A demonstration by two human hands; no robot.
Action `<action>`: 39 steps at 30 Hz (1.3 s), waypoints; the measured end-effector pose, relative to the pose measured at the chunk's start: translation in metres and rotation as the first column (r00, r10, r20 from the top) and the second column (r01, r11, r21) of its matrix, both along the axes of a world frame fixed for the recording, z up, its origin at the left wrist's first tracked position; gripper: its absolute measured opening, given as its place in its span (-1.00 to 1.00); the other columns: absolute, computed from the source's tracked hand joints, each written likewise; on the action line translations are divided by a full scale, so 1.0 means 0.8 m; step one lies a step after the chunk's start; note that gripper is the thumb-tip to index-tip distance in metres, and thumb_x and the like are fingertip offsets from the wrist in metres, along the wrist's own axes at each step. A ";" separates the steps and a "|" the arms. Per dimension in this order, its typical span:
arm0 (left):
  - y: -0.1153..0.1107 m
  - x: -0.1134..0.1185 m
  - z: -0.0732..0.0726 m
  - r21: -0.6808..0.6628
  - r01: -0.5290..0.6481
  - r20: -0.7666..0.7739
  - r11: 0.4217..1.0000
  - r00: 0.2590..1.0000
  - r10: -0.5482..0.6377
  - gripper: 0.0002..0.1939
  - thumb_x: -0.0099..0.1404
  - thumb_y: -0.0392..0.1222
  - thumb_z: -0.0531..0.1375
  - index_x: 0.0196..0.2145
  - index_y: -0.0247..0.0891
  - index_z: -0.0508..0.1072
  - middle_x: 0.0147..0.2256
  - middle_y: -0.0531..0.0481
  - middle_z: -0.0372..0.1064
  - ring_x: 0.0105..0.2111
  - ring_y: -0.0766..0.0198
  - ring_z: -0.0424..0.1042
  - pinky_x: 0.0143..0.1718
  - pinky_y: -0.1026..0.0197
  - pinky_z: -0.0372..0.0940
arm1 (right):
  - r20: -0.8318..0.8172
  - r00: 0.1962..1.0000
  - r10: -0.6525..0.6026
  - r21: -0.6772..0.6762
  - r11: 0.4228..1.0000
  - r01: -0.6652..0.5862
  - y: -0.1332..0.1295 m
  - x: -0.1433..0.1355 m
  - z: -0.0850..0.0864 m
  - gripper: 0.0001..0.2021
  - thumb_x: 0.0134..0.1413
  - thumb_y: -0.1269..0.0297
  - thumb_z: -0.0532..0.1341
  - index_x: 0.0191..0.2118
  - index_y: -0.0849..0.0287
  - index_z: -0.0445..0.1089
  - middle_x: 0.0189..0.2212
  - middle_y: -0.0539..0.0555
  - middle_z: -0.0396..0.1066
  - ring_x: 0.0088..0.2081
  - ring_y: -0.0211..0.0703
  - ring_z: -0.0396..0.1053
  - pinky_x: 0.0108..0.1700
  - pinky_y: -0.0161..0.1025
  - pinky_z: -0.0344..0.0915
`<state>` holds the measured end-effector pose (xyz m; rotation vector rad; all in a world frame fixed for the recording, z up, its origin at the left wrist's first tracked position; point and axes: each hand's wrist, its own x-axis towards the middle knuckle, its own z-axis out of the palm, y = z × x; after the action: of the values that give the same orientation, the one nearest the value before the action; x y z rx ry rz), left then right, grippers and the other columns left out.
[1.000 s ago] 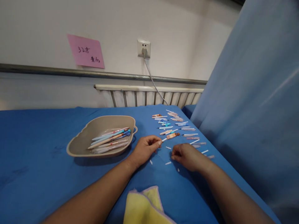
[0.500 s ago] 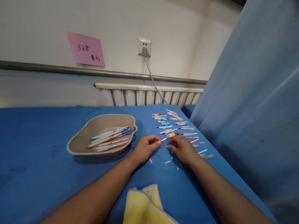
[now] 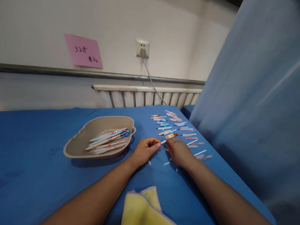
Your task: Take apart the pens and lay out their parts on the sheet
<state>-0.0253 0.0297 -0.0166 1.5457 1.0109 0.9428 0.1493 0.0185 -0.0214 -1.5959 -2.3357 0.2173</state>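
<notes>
My left hand (image 3: pixel 146 152) pinches a thin white pen refill (image 3: pixel 163 142) between thumb and forefinger, its white end pointing right. Close beside it, my right hand (image 3: pixel 180 152) has its fingers drawn together near the refill's tip; what they hold is hidden. Just beyond the right fingers is an orange-brown pen part (image 3: pixel 171 136), and I cannot tell whether they touch it. Small white caps (image 3: pixel 166 163) lie on the blue cloth below the hands. Rows of pen parts and refills (image 3: pixel 164 128) spread out behind and to the right.
A beige basket (image 3: pixel 77 153) holding several assembled pens (image 3: pixel 109 140) stands on the left. A yellow cloth (image 3: pixel 140 207) lies at the front. A blue curtain (image 3: pixel 246 93) hangs along the right. Behind the blue-covered surface (image 3: pixel 35 181) runs a white rail (image 3: pixel 140 88).
My right hand has moved slightly left and up, closer to the refill in my left hand. The left hand keeps its pinch. The whole view has shifted a little.
</notes>
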 end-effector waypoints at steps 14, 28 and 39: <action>0.000 -0.001 0.001 0.001 -0.002 0.004 1.000 1.000 0.002 -0.77 0.05 -0.09 0.23 -0.45 -0.34 0.47 -0.58 0.08 0.31 -0.59 0.42 0.21 -0.55 0.37 0.15 | 0.138 0.989 -0.051 -0.023 0.998 0.055 -0.005 0.002 0.001 -0.88 0.09 0.34 0.10 -0.30 0.19 0.36 -0.26 0.17 0.41 -0.20 -0.03 0.31 -0.22 -0.19 0.06; 0.003 -0.003 0.001 -0.009 -0.024 -0.014 1.000 1.000 0.024 -0.77 0.04 -0.09 0.23 -0.46 -0.35 0.47 -0.57 0.07 0.33 -0.58 0.41 0.22 -0.54 0.35 0.15 | 0.011 1.000 0.003 -0.042 0.999 -0.002 -0.003 0.012 0.000 -0.89 0.05 0.33 0.15 -0.26 0.15 0.34 -0.26 0.09 0.41 -0.18 -0.09 0.32 -0.18 -0.24 0.08; 0.002 -0.002 0.001 -0.002 -0.031 -0.013 1.000 0.999 0.031 -0.79 0.04 -0.12 0.22 -0.45 -0.36 0.47 -0.56 0.05 0.36 -0.58 0.41 0.23 -0.54 0.36 0.15 | 0.012 0.998 0.068 -0.060 0.996 -0.067 -0.001 0.017 -0.004 -0.96 0.03 0.37 0.18 -0.34 0.16 0.37 -0.31 0.09 0.40 -0.20 -0.13 0.30 -0.19 -0.26 0.09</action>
<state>-0.0273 0.0311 -0.0159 1.5396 1.0471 0.9535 0.1627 0.0176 -0.0250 -1.5512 -2.4172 0.2942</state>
